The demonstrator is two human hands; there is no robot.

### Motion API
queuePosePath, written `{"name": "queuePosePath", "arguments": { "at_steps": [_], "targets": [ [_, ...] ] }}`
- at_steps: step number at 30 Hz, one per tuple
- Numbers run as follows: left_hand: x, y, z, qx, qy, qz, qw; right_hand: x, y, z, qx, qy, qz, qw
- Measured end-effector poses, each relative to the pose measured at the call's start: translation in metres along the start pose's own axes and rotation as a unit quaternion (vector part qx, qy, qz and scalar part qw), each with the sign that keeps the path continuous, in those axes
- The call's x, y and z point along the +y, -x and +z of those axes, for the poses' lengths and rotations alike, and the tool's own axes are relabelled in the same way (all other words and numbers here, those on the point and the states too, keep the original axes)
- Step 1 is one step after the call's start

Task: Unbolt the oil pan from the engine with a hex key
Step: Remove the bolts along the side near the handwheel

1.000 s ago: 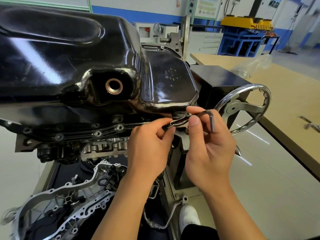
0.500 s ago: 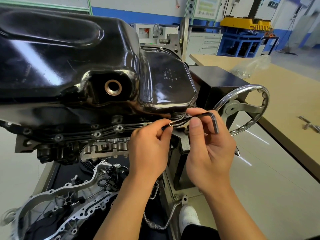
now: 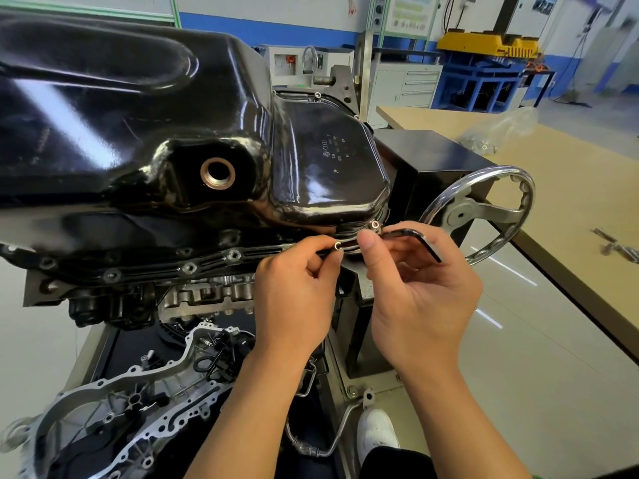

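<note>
A glossy black oil pan (image 3: 145, 133) fills the upper left, mounted upside down on the engine (image 3: 207, 295), with a brass-ringed drain hole (image 3: 218, 173). Several bolts (image 3: 189, 268) line its lower flange. My left hand (image 3: 297, 299) pinches a small bolt (image 3: 337, 246) between thumb and fingertips just below the flange's right corner. My right hand (image 3: 418, 299) holds a black hex key (image 3: 416, 236) by its bend, thumb close to the bolt. Another bolt (image 3: 374, 224) sits in the flange corner above the thumb.
A chrome handwheel (image 3: 484, 216) and a black box (image 3: 432, 160) stand right of the pan. A wooden bench (image 3: 567, 188) with a plastic bag (image 3: 501, 129) and tools (image 3: 615, 245) runs along the right. A grey engine cover (image 3: 114, 409) lies lower left. My white shoe (image 3: 377, 433) shows below.
The left fingertips with the small bolt have drawn slightly left, away from the flange corner. The right hand with the hex key has stayed almost in place.
</note>
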State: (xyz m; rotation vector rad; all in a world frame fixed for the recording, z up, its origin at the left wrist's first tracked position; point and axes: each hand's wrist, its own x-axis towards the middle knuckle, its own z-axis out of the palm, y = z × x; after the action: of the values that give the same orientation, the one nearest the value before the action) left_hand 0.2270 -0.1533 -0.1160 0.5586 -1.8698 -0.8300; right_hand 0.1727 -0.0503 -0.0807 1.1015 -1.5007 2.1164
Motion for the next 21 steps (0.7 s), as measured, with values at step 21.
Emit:
{"name": "queuePosePath", "arguments": {
  "at_steps": [21],
  "targets": [
    [-0.0028,-0.0001,0.0006,-0.019,0.032,-0.002,0.999,-0.0003,-0.0022,0.0004,-0.091,0.037,-0.008,0.995]
  ]
}}
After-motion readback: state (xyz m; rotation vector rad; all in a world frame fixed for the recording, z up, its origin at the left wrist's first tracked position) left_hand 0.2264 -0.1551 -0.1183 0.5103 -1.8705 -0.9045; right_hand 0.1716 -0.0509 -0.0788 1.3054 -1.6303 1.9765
